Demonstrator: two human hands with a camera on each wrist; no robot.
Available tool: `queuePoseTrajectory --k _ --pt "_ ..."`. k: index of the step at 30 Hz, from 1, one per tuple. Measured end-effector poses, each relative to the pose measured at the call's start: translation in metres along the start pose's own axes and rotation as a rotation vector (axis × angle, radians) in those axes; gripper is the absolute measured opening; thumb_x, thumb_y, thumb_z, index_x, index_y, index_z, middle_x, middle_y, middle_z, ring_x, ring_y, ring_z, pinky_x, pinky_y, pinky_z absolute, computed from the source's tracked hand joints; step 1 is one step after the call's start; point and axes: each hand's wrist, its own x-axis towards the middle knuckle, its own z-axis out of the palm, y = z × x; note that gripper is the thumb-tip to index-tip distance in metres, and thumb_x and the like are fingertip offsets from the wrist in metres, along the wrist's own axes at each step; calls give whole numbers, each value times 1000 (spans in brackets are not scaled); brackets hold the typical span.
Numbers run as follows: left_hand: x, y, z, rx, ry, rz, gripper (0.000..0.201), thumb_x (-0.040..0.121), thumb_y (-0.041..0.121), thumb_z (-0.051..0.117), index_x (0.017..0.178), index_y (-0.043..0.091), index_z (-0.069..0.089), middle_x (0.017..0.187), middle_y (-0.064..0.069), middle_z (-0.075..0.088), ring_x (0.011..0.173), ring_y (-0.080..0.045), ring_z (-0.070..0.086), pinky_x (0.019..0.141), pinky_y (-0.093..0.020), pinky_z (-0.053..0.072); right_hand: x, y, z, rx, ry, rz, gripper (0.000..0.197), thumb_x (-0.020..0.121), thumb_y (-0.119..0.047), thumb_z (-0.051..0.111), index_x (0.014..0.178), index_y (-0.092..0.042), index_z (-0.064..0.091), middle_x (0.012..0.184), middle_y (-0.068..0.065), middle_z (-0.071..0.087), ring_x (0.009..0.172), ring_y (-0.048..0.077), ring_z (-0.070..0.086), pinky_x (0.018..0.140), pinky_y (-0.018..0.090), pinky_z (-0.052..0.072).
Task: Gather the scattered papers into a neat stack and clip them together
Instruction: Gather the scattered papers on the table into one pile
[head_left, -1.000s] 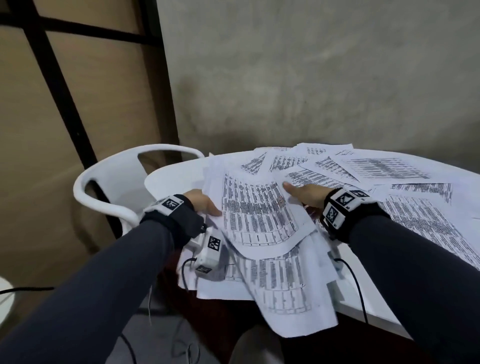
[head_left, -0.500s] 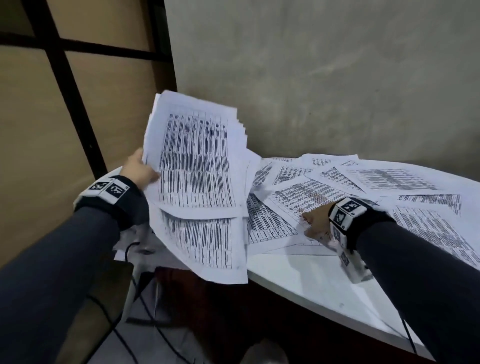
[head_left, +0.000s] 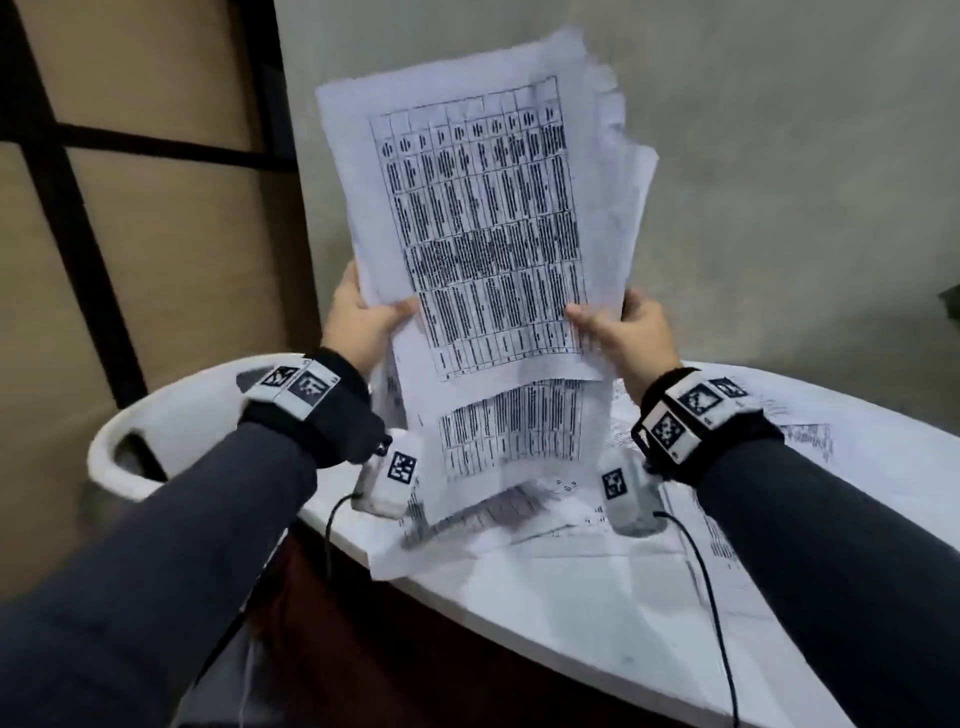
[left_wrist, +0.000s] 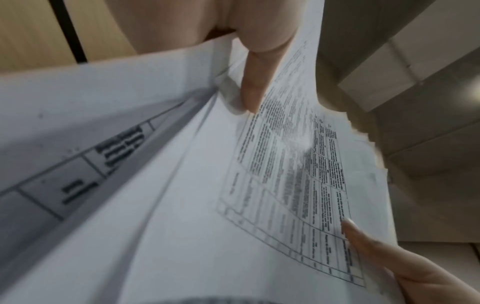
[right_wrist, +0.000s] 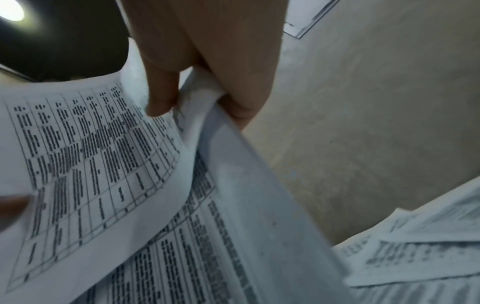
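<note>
An uneven bundle of printed table sheets (head_left: 483, 234) stands upright above the table edge, its lower sheets sagging toward the tabletop. My left hand (head_left: 363, 317) pinches the bundle's left edge, thumb on the front sheet (left_wrist: 285, 164). My right hand (head_left: 618, 327) pinches the right edge, thumb on the front and fingers behind (right_wrist: 202, 82). More loose printed sheets (head_left: 800, 441) lie spread on the white table (head_left: 571, 597), also seen in the right wrist view (right_wrist: 415, 257). No clip is visible.
A white plastic chair (head_left: 171, 415) stands at the table's left end. A grey wall (head_left: 779, 182) rises behind the table, and wooden panels with black frames (head_left: 130, 182) fill the left. Cables hang from both wrist cameras over the table's front edge.
The left hand swung the bundle up from the left to upright in front of me. The right hand left the sheets on the table and took hold of the bundle's right edge.
</note>
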Motion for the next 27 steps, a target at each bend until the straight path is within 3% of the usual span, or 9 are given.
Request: queuePoseTrajectory --k 4,8,11,14,16,19,22,24,27 --pt "-7 -20 10 -14 -59 -45 60 76 -11 66 129 6 42 115 -7 62 95 -14 64 93 -32 52 -11 19 -28 -183 11 72 53 69 -10 81 111 -5 49 93 1 66 77 0 67 82 23 57" --pt "-21 -49 5 16 -146 -138 87 49 21 90 125 8 51 113 -4 68 102 -15 68 94 -37 53 -23 36 -33 -190 -61 228 101 44 -38 92 126 -6 42 116 12 62 103 24 64 96 44 51" --pt "-23 -65 8 112 -148 -122 39 64 6 82 98 18 66 89 11 76 88 -9 70 97 -42 50 -29 41 -33 -289 -309 319 76 64 -11 84 130 -9 45 117 12 65 106 25 64 101 47 47" --pt "-8 -64 0 222 -19 -138 17 72 5 76 85 10 68 64 17 73 76 -16 66 93 -41 50 -32 34 -54 -593 -404 520 117 59 -34 87 150 -17 15 149 9 38 138 25 36 113 37 30" --pt "11 -63 -14 287 46 -208 27 67 17 79 89 6 66 87 -1 75 89 -28 66 97 -48 49 -29 33 -88 -1045 -342 644 107 70 -49 76 150 -11 16 155 8 28 143 23 26 114 31 22" --pt "25 -68 -32 573 -34 -404 23 74 17 75 91 9 62 102 -16 61 105 -32 61 101 -49 46 -43 47 -140 -1541 -377 789 58 87 -47 58 128 -6 54 135 14 54 126 25 49 101 28 41" --pt "17 -87 -31 828 -272 -524 39 77 10 72 111 -7 61 108 -18 62 110 -33 59 102 -41 45 -50 74 -176 -1593 -512 955 56 57 -76 61 72 -22 68 82 2 66 91 24 61 87 29 50" --pt "3 -101 -16 1073 -436 -512 36 82 9 68 113 -7 60 110 -17 62 109 -31 58 95 -31 43 -54 71 -168 -1585 -580 943 78 50 -83 55 97 -23 70 105 4 69 104 25 61 99 35 46" --pt "-18 -107 6 1343 -485 -483 45 84 21 67 119 -6 57 122 -19 62 114 -28 58 89 -28 44 -45 53 -155 -1486 -499 874 67 90 -59 43 132 -9 52 136 8 53 128 25 48 102 33 37"
